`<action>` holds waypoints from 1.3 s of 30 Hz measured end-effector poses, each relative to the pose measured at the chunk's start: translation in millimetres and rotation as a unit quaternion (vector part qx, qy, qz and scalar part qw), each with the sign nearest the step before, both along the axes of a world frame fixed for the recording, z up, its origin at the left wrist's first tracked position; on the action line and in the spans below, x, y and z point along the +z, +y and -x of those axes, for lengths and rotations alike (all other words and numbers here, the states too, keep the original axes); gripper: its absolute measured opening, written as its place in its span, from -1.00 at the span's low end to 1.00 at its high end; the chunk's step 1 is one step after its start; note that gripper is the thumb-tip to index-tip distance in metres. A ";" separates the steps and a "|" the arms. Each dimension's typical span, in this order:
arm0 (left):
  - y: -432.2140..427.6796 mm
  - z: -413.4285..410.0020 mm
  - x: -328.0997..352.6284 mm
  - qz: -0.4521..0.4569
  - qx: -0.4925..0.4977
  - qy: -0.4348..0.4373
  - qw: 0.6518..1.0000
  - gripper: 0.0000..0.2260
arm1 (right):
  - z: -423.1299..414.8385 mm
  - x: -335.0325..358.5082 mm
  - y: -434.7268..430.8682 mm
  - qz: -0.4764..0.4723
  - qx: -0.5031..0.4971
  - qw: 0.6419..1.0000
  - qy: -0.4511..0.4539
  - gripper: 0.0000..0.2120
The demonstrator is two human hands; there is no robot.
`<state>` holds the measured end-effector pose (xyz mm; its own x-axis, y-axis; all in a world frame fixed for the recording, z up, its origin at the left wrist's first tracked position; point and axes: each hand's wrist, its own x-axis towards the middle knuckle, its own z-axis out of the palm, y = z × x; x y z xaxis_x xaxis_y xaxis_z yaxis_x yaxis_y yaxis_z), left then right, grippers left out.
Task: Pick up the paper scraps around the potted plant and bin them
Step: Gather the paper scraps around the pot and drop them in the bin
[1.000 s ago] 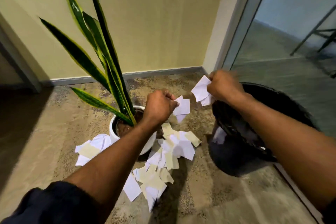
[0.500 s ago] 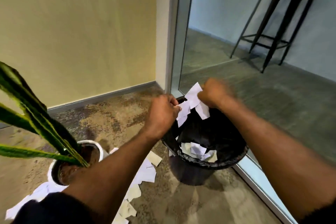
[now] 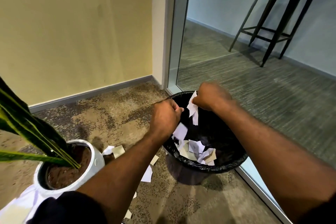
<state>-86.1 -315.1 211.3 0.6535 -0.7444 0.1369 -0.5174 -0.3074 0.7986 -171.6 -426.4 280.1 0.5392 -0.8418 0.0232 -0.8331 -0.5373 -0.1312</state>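
Both my hands are over the black lined bin [image 3: 229, 164] by the glass door. My right hand [image 3: 211, 97] pinches white paper scraps [image 3: 193, 110] that hang down into the bin's mouth. My left hand [image 3: 166, 117] is curled above the bin's left rim. A white scrap [image 3: 180, 130] shows just under it, and I cannot tell whether the fingers hold it. Several scraps [image 3: 197, 151] lie inside the bin. The white plant pot [image 3: 95, 159] stands at lower left, with more scraps on the floor [image 3: 118, 151] beside it.
Long green leaves [image 3: 27, 129] rise from the pot at the left edge. A yellow wall with a grey skirting [image 3: 91, 92] closes the back. The glass door frame [image 3: 171, 29] runs right behind the bin. A dark stool [image 3: 283, 14] stands beyond the glass.
My view swung right from the plant to the bin. Both hands carried their scraps from above the floor pile to over the bin and lowered toward its mouth.
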 end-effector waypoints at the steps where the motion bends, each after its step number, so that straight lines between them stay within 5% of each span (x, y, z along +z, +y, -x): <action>1: -1.1 -0.1 -1.8 -0.001 0.000 0.005 1.000 -0.82 | -0.8 -2.1 -0.4 0.003 0.003 1.000 0.004 -0.81; 9: -2.6 -2.5 -3.3 0.029 0.003 -0.010 1.000 -0.87 | -8.1 -9.4 4.4 0.015 0.020 1.000 0.008 -0.75; 20: 74.7 -57.8 4.1 0.083 0.056 -0.079 0.992 -0.83 | -94.6 -2.2 95.5 -0.022 0.162 0.980 -0.111 -0.83; 29: 197.8 -106.4 -58.3 -0.010 0.083 -0.067 0.994 -0.89 | -153.2 -63.5 199.4 -0.049 0.271 0.961 0.033 -0.54; 34: 257.3 -114.3 -93.1 -0.162 -0.008 -0.045 0.986 -0.89 | -162.8 -114.9 244.0 -0.145 0.301 0.927 0.173 -0.77; 39: 300.7 -111.6 -137.0 -0.303 -0.089 -0.005 0.949 -0.88 | -143.4 -169.9 270.9 -0.178 0.380 0.881 0.220 -0.90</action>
